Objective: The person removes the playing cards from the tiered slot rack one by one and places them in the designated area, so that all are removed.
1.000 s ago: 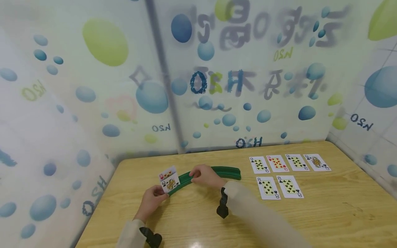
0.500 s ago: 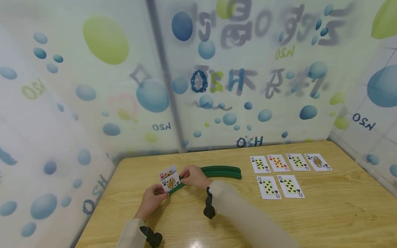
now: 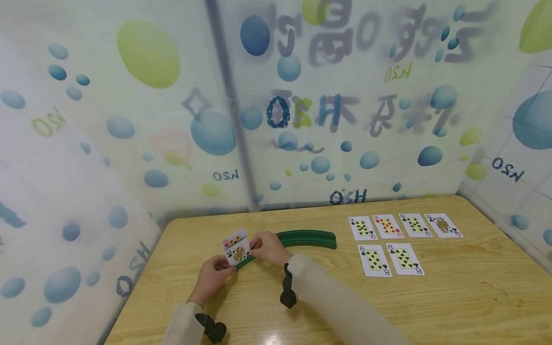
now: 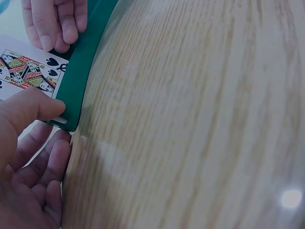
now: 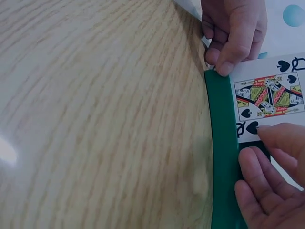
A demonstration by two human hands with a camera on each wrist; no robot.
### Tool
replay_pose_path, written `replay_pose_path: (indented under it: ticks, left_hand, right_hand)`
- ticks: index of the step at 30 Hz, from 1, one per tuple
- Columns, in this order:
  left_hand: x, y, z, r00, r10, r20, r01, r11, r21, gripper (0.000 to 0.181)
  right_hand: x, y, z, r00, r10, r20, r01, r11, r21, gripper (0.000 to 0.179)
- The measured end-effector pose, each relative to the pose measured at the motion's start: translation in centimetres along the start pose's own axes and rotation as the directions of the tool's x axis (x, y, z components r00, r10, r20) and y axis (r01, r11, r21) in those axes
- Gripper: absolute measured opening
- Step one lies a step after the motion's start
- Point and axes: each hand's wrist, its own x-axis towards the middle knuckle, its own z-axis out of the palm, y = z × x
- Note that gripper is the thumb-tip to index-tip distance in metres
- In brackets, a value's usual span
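Observation:
A curved green card holder (image 3: 308,238) lies across the table. In its left end stands a queen of spades (image 3: 237,253), with a red heart card (image 3: 235,239) showing behind it. My left hand (image 3: 210,278) grips the holder's left end; in the left wrist view its thumb (image 4: 52,109) lies on the green front, beside the card's edge. At the queen's right side is my right hand (image 3: 268,247). The right wrist view has its thumb (image 5: 281,136) on the card's lower corner, pinching it, though the finger behind is partly hidden.
To the right lie face-up cards in two rows: nines such as the nine of hearts (image 3: 387,226) and another queen (image 3: 444,225) behind, two eights (image 3: 375,261) in front. A patterned wall (image 3: 302,158) borders the wooden table's (image 3: 345,306) back edge.
My right hand has slid left along the holder, from its middle to the queen's right edge, mostly in the first half second. My left hand has stayed at the holder's end.

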Motion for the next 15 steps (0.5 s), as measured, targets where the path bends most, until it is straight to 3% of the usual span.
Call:
replay_pose_path:
  ticks: [15]
  left_hand:
    - [-0.22,0.03,-0.07,1.0,0.016,0.0,-0.016,0.999,-0.028,0.026]
  right_hand:
    - [-0.35,-0.1,0.52,0.999,-0.002,-0.047,0.001,1.0,-0.01,0.004]
